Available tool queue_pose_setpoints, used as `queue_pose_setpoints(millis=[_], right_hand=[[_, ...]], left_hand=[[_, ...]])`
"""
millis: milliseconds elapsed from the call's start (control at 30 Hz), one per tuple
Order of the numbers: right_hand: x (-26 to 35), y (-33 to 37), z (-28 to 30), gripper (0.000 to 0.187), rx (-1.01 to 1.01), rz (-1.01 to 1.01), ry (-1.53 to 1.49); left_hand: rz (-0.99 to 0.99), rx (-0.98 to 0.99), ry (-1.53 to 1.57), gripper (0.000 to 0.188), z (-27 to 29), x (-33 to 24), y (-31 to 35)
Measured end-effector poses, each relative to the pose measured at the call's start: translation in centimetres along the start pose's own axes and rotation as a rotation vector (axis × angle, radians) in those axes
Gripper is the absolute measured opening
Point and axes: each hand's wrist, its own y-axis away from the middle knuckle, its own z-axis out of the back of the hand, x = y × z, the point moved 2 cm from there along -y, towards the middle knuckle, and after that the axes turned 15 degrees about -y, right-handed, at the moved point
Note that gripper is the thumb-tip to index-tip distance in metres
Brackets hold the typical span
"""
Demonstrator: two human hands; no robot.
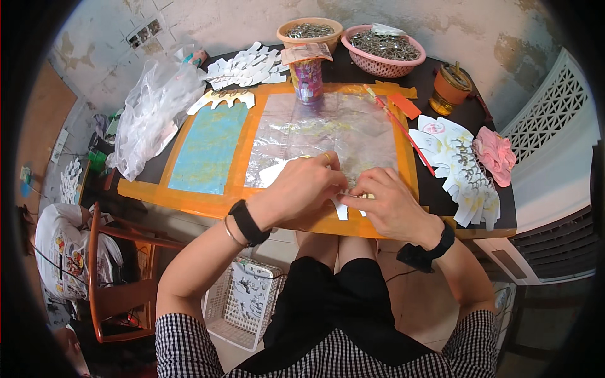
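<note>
Close together over the near part of the plastic-covered board (356,129), my two hands work on a white cut-out card piece (341,211). My left hand (307,188) is closed, its fingertips pinched at the upper part of the card. Thumb and fingers of my right hand (389,200) are also closed on it from the right. White tabs of card show below the fingers; the rest is covered by them. A further white part (272,172) sticks out on the left, beside my left hand. Any small fitting between the fingertips cannot be made out.
Baskets of metal rings, one peach (282,31) and one pink (378,68), stand behind a purple cup (307,82). At right lie ringed white cards (469,170), a red brush (413,142) and a pink cloth (493,154). A plastic bag (151,113) is at left; another person (72,249) sits beyond.
</note>
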Motion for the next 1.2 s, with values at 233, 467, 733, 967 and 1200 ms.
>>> queue_pose_setpoints(millis=[233, 467, 733, 967, 1200], right_hand=[[0.0, 0.3, -0.3, 0.038, -0.031, -0.014, 0.021], [0.2, 0.4, 0.3, 0.034, -0.088, -0.035, -0.023], [0.4, 0.0, 0.2, 0.027, -0.1, -0.055, 0.006], [0.5, 0.1, -0.4, 0.03, -0.06, -0.062, 0.042], [1.4, 0.2, -0.6, 0.039, -0.021, -0.02, 0.126]], left_hand=[[-0.157, 0.162, -0.01, 0.014, 0.5, 1.0, -1.8], [-0.216, 0.157, -0.09, 0.009, 0.6, 0.1, -2.1], [-0.235, 0.049, -0.113, 0.018, 1.2, -0.7, -0.4], [-0.103, 0.02, -0.084, 0.023, 0.4, -1.2, 1.6], [0.049, -0.038, 0.05, 0.015, -0.4, -0.9, 1.9]])
